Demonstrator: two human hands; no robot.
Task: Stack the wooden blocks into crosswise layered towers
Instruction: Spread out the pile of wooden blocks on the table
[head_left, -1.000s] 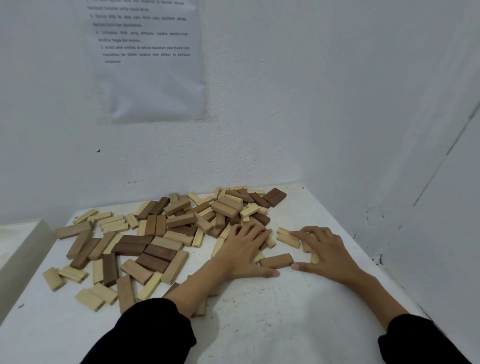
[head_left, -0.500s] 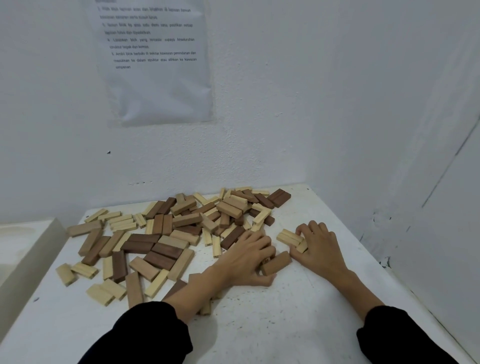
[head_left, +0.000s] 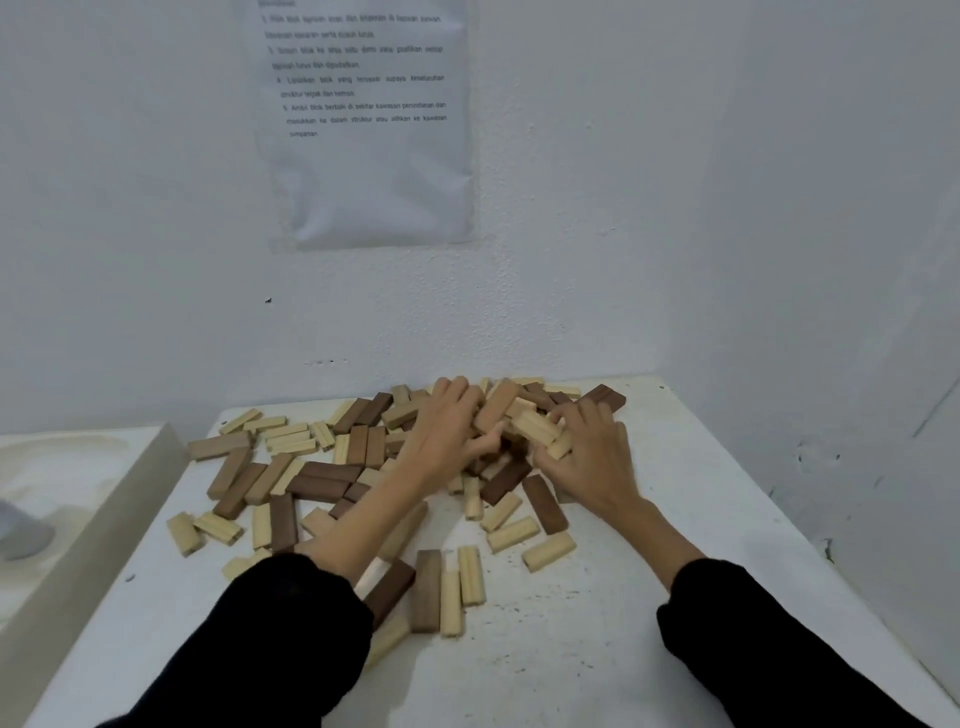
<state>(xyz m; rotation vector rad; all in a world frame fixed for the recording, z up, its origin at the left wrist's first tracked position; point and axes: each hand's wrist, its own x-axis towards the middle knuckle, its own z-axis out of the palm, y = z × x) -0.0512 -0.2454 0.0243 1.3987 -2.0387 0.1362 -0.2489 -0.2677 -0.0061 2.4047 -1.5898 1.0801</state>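
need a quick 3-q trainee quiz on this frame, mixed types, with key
1. True or false: a crosswise tower already stands on the table.
2. Where are the left hand and the right hand? A) flat on the bare near edge B) both in the heap of wooden blocks at the far side C) raised off the table
3. Fill in: above the heap, a printed sheet of ____ hangs on the wall.
Key: 1 false; 2 B; 3 paper.
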